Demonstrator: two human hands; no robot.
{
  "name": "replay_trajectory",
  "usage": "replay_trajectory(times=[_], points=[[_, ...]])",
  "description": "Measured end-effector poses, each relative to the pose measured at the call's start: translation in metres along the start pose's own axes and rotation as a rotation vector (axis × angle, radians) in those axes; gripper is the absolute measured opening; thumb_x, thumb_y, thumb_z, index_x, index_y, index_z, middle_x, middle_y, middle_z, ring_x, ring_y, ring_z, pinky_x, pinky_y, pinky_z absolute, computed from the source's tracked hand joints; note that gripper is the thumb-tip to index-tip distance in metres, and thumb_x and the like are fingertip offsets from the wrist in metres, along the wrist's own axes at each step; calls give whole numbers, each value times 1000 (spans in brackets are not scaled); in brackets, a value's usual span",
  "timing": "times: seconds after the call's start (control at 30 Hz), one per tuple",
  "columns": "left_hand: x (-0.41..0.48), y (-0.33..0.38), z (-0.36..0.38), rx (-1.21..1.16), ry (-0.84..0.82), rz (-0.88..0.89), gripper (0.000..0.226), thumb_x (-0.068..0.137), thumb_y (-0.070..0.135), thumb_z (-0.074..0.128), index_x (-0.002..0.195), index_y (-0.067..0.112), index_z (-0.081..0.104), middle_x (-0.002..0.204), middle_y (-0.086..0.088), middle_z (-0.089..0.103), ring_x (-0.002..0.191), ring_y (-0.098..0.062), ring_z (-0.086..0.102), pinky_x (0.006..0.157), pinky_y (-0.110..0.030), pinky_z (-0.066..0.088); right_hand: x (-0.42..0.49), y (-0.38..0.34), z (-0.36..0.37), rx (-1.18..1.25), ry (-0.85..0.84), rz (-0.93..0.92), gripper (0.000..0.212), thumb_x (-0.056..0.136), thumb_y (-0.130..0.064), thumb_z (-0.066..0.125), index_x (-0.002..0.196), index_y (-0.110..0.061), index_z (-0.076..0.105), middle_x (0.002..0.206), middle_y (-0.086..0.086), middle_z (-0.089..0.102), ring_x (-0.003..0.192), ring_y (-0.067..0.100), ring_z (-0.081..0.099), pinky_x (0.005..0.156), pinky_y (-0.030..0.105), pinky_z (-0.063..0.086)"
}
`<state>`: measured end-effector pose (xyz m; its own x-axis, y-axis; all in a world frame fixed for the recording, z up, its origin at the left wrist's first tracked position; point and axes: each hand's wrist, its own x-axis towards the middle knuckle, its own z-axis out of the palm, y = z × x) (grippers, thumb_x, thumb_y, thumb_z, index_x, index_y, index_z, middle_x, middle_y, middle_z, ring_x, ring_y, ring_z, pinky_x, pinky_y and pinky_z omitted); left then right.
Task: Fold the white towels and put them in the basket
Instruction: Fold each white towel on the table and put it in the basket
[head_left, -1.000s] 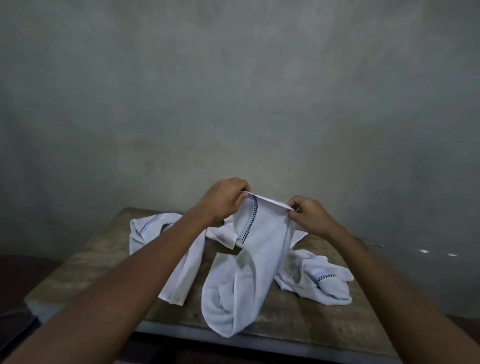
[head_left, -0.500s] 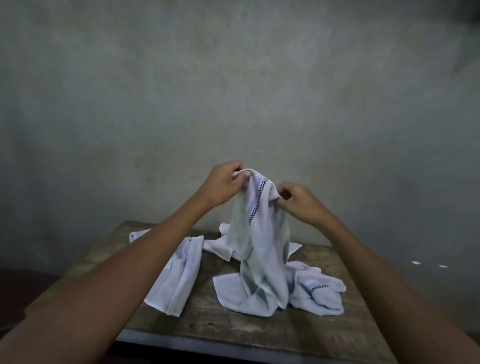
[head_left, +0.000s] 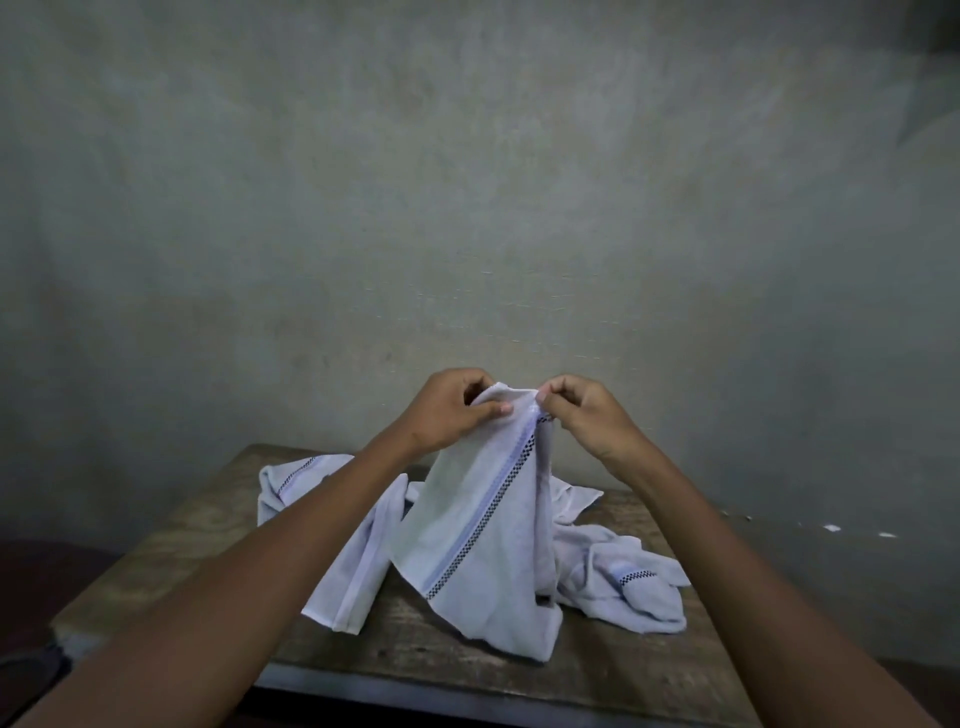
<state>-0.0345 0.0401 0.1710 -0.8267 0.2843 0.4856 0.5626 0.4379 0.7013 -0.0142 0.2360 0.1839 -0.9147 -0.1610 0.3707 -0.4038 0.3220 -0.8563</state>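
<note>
Left hand (head_left: 447, 410) pinches the top edge of the held towel (head_left: 478, 525), my thumb pressed over the cloth and my fingers curled behind it, raised above the bench (head_left: 171, 540). Under my left forearm a second towel (head_left: 291, 478), also white, lies stretched over the bench. One end is bunched near the far left corner and the other reaches toward the near edge. The held towel hangs in the middle between my two hands. A dark checked stripe (head_left: 483, 525) runs slantwise down it from the top, and its lower end rests crumpled on the bench near the front. My right hand (head_left: 587, 415) grasps the same top edge just beside my left, thumb and forefinger closed on the fabric and the other fingers curled. A flat white corner of cloth shows behind the held towel; I cannot tell which towel it belongs to. To the right a third towel (head_left: 623, 587) lies in a rumpled heap on the bench, touching the held one. A bare grey wall (head_left: 467, 208) stands behind.
</note>
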Motion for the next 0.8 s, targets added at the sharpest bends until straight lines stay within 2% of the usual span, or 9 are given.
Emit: replay_trajectory(times=[0.1, 0.17, 0.23, 0.33, 0.47, 0.6, 0.67, 0.73, 0.8], points=[[-15, -13, 11, -77, -93, -96, 29, 85, 29, 67, 67, 12, 53, 61, 1, 42, 53, -6, 36, 51, -23, 30, 3, -5, -10, -20, 83, -8, 20, 92, -5, 50, 77, -19, 56, 69, -4, 56, 52, -7, 50, 57, 10, 39], [-22, -16, 16, -91, -87, -124, 29, 91, 25, 60, 67, 12, 50, 59, 4, 36, 43, 0, 30, 44, -16, 27, 4, -7, -14, -39, 53, 6, 17, 91, -1, 47, 84, -15, 54, 70, -1, 54, 55, -2, 49, 55, 10, 39], [-21, -14, 17, -106, -41, -108, 28, 91, 26, 59, 68, 12, 53, 59, 4, 39, 45, 0, 33, 46, -17, 28, 1, -6, -14, -74, -17, 12, 14, 93, -2, 44, 93, -13, 53, 73, -2, 53, 60, 3, 47, 53, 8, 38], [-14, -6, 14, -165, -11, -91, 29, 89, 32, 62, 67, 13, 57, 61, 2, 44, 54, -7, 38, 50, -23, 30, -2, -3, -9, -86, -81, -49, 9, 97, -16, 47, 93, -16, 55, 79, -5, 54, 63, -7, 48, 60, 8, 40], [-6, 3, 7, -197, -25, -63, 31, 85, 35, 65, 73, 6, 64, 64, -1, 50, 60, -12, 42, 54, -25, 33, -3, -2, -4, -7, -108, -85, 1, 90, -22, 60, 91, -23, 60, 83, -1, 64, 72, 2, 58, 66, 19, 47], [-4, 13, 2, -188, -129, -44, 19, 86, 25, 66, 70, 15, 64, 59, 12, 58, 55, -4, 48, 53, -18, 38, -1, -8, -6, -53, -1, -181, 16, 94, -19, 55, 80, -13, 61, 70, -3, 53, 61, 2, 47, 56, 16, 39], [-6, 9, -1, -161, -230, -71, 34, 80, 34, 70, 74, 2, 64, 65, 5, 55, 61, -10, 47, 58, -24, 37, 4, -12, -11, -102, 17, -191, 19, 93, -20, 56, 82, -7, 62, 71, 2, 51, 64, 6, 46, 58, 21, 38], [-11, 1, -7, -90, -324, -110, 48, 74, 41, 71, 79, -6, 62, 70, -1, 53, 65, -13, 47, 62, -29, 36, 11, -19, -20, -132, 56, -188, 16, 92, -19, 57, 79, -12, 63, 68, 1, 49, 61, 6, 43, 58, 20, 37], [-13, -6, -22, -26, -352, -134, 43, 77, 35, 73, 80, -7, 63, 71, -3, 55, 64, -13, 48, 62, -28, 38, 19, -28, -35, -123, 112, -183, 16, 91, -16, 59, 75, -19, 63, 66, -1, 49, 54, 1, 41, 54, 15, 37]])
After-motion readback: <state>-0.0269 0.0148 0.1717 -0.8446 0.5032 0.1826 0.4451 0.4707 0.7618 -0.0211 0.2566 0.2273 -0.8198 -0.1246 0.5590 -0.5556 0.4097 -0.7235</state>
